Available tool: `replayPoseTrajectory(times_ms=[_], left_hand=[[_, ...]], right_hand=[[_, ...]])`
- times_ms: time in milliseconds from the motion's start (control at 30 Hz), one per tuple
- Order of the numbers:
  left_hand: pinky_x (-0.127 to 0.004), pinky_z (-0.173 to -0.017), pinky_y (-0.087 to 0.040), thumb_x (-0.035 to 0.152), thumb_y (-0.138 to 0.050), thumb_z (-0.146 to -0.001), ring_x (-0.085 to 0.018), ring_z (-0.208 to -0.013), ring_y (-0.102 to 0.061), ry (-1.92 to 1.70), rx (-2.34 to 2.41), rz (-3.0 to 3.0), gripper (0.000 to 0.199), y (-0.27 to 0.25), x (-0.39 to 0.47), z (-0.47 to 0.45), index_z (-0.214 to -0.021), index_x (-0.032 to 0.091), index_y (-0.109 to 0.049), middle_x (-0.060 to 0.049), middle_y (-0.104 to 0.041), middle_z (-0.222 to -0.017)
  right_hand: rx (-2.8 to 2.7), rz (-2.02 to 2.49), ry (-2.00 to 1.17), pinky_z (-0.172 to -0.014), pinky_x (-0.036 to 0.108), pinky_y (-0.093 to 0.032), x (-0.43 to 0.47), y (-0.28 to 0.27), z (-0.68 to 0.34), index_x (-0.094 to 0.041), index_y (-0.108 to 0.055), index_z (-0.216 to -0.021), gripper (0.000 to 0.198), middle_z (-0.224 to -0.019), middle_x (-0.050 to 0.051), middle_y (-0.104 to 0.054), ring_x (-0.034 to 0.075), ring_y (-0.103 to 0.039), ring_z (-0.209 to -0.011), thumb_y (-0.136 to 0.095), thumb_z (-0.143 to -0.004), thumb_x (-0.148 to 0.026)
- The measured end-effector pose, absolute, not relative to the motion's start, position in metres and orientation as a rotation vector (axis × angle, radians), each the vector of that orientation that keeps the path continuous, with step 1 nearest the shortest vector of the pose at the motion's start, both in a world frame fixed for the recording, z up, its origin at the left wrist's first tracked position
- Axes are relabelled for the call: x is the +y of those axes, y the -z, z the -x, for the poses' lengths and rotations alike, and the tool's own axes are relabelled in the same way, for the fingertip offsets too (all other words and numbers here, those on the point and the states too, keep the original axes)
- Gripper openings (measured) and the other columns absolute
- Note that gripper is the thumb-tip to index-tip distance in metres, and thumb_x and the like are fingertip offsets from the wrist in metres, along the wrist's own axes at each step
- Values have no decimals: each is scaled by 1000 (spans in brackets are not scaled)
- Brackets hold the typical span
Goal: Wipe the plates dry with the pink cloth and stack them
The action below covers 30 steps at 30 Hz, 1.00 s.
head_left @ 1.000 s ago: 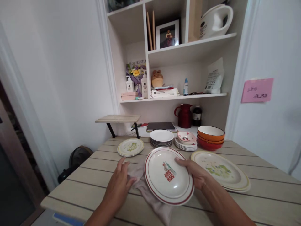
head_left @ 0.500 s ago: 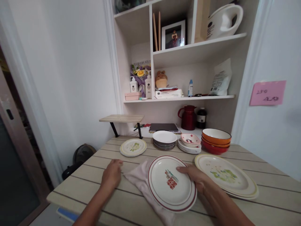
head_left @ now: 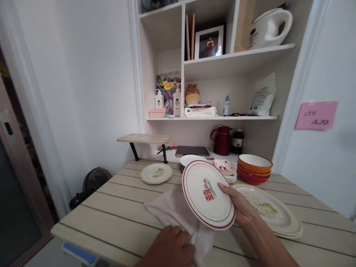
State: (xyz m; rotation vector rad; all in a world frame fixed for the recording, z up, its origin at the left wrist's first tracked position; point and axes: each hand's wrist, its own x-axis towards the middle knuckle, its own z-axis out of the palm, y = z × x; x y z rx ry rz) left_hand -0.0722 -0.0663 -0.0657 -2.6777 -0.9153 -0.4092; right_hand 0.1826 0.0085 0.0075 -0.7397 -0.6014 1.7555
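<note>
- Right hand (head_left: 241,207): thumb on face, fingers clamped on right edge of round white red-rimmed plate (head_left: 198,189).
- Plate is tilted, above slatted pale-wood desk (head_left: 111,207).
- Left hand (head_left: 171,246): palm-down, fingers curled at pale pink cloth (head_left: 165,205); can't tell if gripping.

Shelving (head_left: 236,59): upper level holds a framed picture (head_left: 209,42) and a white jug (head_left: 263,31). Middle level — two pump bottles (head_left: 177,103), a plush toy (head_left: 192,93), a white bag (head_left: 263,94), upright. Below, a red flask (head_left: 222,142) stands just beside a dark bottle (head_left: 237,142). Pink note (head_left: 316,115) — fixed to the right-hand wall (head_left: 322,70).
</note>
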Motion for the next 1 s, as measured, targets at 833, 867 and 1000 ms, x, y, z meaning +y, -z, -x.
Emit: replayPoseTrajectory(times_ms=[833,867,1000], left_hand=[[-30,-57,-54,17,-55,-77,-21,-78,-67,1721,-2617,1919,16,22,-44,117,-92,16,-62,-9,-66,-92],[-36,-72,-56,13,-53,-78,-25,-95,-66,1631,-2463,1881,27,19,-45,116,-103,15,-62,-14,-63,-110],[-52,-116,-24,2,-37,-86,-27,-143,-29,1059,-1698,2000,51,7,-50,108,-129,21,-56,-12,-34,-155]], right_hand=[[-241,755,-1468,-96,55,-49,27,-1,-191,-10,-48,-137,50,-115,19,-70,30,-70,-102,-50,-87,-7],[-242,754,-1465,-97,53,-50,27,-2,-191,-10,-49,-137,50,-115,18,-71,29,-70,-102,-50,-87,-7],[-241,752,-1502,-97,50,-50,27,-2,-188,-11,-51,-135,48,-114,16,-72,28,-70,-101,-50,-87,-7]])
